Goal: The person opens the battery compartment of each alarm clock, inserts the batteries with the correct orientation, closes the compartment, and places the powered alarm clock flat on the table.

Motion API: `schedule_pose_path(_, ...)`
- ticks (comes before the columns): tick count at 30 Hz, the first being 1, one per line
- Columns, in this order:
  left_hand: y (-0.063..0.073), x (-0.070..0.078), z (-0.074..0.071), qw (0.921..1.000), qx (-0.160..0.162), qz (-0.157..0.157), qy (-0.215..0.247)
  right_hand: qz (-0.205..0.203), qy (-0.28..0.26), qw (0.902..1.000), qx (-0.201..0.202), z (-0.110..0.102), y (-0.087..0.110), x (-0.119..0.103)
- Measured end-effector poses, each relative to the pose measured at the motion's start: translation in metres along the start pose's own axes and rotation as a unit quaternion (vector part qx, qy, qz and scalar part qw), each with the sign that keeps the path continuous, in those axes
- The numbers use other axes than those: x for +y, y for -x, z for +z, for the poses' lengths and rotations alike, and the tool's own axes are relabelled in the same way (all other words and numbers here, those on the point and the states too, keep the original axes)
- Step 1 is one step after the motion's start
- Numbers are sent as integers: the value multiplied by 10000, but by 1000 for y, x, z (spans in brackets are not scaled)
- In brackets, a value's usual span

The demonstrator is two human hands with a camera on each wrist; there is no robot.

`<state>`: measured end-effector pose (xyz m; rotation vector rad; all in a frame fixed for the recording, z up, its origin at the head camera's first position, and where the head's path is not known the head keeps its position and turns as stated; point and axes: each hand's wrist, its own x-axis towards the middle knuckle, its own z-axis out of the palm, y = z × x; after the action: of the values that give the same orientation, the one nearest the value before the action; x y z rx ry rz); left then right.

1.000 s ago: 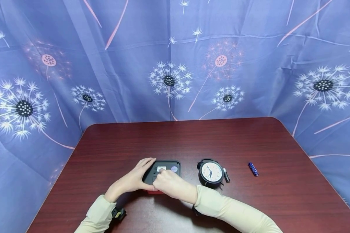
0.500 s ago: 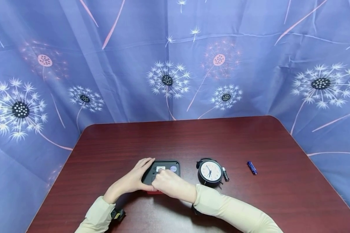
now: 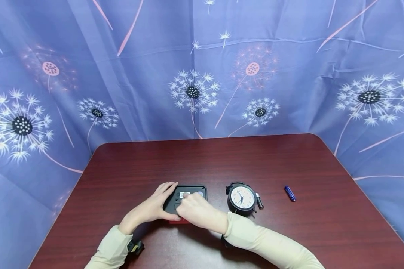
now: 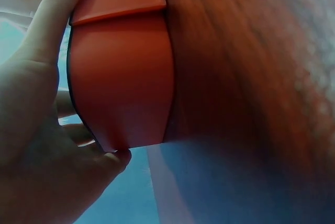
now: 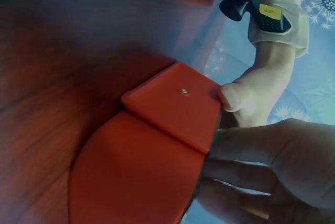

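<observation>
From the head, your left hand [image 3: 155, 204] grips the black-backed red device [image 3: 171, 206] on the table [image 3: 138, 160], your right hand [image 3: 196, 211] curled over its back. Left wrist: you're clasping its edges. Right wrist: can't tell if you're pinching anything; looks like back-panel work, next move wanting steadiness.

your left sleeve [image 3: 104, 252] and right sleeve [image 3: 279, 248] are long, plain and pale cream, with soft creases along the cloth. each ends in a broad, loose cuff at the wrist, wider than the arm it circles. below them your left hand [image 3: 155, 206] and right hand [image 3: 201, 212] are bare. at your left wrist you wear a black device [image 5: 275, 23] with a rounded, protruding head and a yellow label [image 5: 270, 11], its print too small to read. under your right cuff a dark piece [image 3: 226, 242] shows, mostly hidden.
</observation>
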<state>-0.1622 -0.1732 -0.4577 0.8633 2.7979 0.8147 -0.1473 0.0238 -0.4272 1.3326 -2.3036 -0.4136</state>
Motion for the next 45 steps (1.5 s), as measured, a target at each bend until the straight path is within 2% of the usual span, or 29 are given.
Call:
schedule_pose_path(7, -2, -2, 0, 9999, -1, 107, -56, 782, -249, 9966, 67, 2, 0, 1)
schedule_pose_path(10, -2, -3, 1, 9999, 21, 128, -45, 886, -358, 9954, 70, 1, 0, 1)
schedule_pose_path(17, -3, -2, 0, 10000, 37, 51, 66, 337, -246, 9991, 35, -4, -2, 2)
schedule_pose_path(22, -4, -3, 2, 9996, 193, 189, 74, 6, -117, 9999, -24, -2, -4, 3)
schedule_pose_path(29, -4, -3, 5, 9985, 381, 382, 113, -357, -105, 9993, 100, 1, -4, 3)
schedule_pose_path(45, -2, -8, 6, 9992, 296, 242, 135, -426, -200, 9985, 285, 0, -7, 2)
